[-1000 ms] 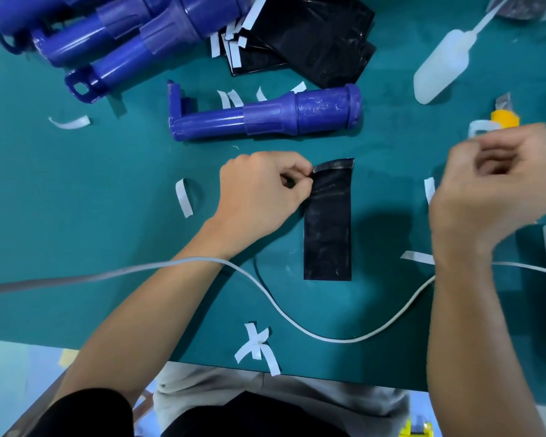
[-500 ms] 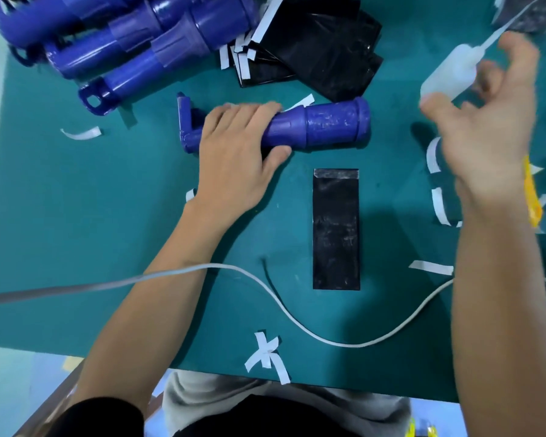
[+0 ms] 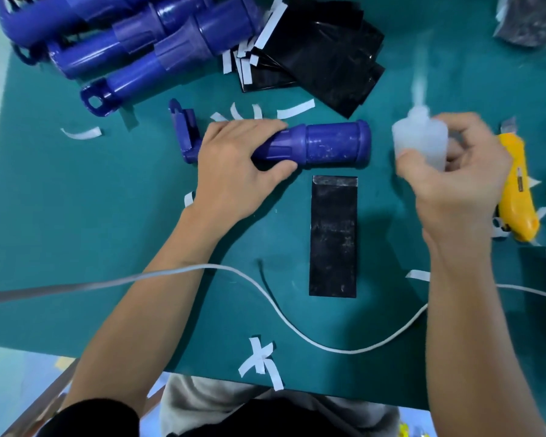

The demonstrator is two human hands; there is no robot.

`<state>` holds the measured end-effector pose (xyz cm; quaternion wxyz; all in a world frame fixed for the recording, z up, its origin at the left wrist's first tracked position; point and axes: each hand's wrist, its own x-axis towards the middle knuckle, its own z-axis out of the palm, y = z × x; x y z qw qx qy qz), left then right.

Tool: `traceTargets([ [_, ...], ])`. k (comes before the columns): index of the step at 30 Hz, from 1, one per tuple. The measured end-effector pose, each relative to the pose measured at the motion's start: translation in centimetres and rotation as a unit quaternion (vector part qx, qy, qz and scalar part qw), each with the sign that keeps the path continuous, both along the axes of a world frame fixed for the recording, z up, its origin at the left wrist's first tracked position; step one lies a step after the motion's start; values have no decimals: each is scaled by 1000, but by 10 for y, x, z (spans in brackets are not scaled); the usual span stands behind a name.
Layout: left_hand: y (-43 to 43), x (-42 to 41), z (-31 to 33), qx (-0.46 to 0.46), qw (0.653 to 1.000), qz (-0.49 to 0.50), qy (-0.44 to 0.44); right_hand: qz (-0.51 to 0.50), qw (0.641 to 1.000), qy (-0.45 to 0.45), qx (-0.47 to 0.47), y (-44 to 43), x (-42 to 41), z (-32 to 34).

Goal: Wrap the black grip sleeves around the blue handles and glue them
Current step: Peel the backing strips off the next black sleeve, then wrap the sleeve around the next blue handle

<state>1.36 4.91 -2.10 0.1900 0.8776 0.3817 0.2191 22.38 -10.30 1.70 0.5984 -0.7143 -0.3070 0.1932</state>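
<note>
A blue handle (image 3: 331,145) lies sideways on the green mat. My left hand (image 3: 237,171) is wrapped around its narrower middle part. Just below its thick right end, a black grip sleeve (image 3: 333,236) lies flat and lengthwise, a shiny strip along its top edge. My right hand (image 3: 454,175) grips a translucent white glue bottle (image 3: 421,138), its nozzle pointing away from me, to the right of the handle's end. The bottle is blurred by motion.
More blue handles (image 3: 145,42) are piled at the top left. A stack of black sleeves (image 3: 322,58) lies at the top centre. A yellow utility knife (image 3: 516,190) sits at the right. White backing strips (image 3: 260,362) are scattered about, and a white cable (image 3: 297,329) crosses the mat.
My left hand let go of the sleeve's top corner and took hold of the blue handle. My right hand reached up to the glue bottle, grasped it and brought it nearer the handle.
</note>
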Motion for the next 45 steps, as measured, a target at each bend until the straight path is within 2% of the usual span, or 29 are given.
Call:
traceTargets([
  [3,-3,0,0,8,1000,-7,-1,20,992,115,49,-2,7,5],
  [6,-6,2,-2,35,999,-15,8,73,960,260,68,-5,11,3],
  [9,-9,5,-4,47,998,-33,11,123,948,285,69,-4,12,2],
  [14,-5,10,-3,45,998,-41,20,56,921,374,89,-4,17,-2],
  [16,-2,9,-3,37,999,-37,2,60,899,420,106,-5,19,-2],
  [20,-3,8,-2,45,998,-48,-6,93,816,545,171,-5,21,6],
  [21,-2,7,-2,45,998,-50,-6,93,809,556,164,-6,22,9],
  [25,-3,8,-3,55,997,-51,9,80,864,483,119,-9,16,19],
  [28,-5,9,-5,45,998,-39,6,29,900,419,121,-3,3,24],
  [29,-6,10,-5,40,999,-38,1,5,899,415,141,1,0,28],
  [31,-4,10,-3,31,999,-40,-5,-41,871,445,203,8,-3,31],
  [33,-2,10,-3,24,999,-45,-4,-83,850,470,221,16,-2,32],
  [34,-2,10,-3,24,999,-44,-2,-90,850,473,215,19,-3,31],
  [36,-3,10,-2,29,999,-40,1,-92,870,448,185,30,-11,30],
  [38,-4,10,-2,36,999,-41,3,-112,906,376,158,44,-19,29],
  [41,-4,11,-2,43,998,-44,0,-113,959,194,173,60,-25,30],
  [45,-3,9,-3,47,998,-49,-10,-78,980,29,182,64,-27,22],
])
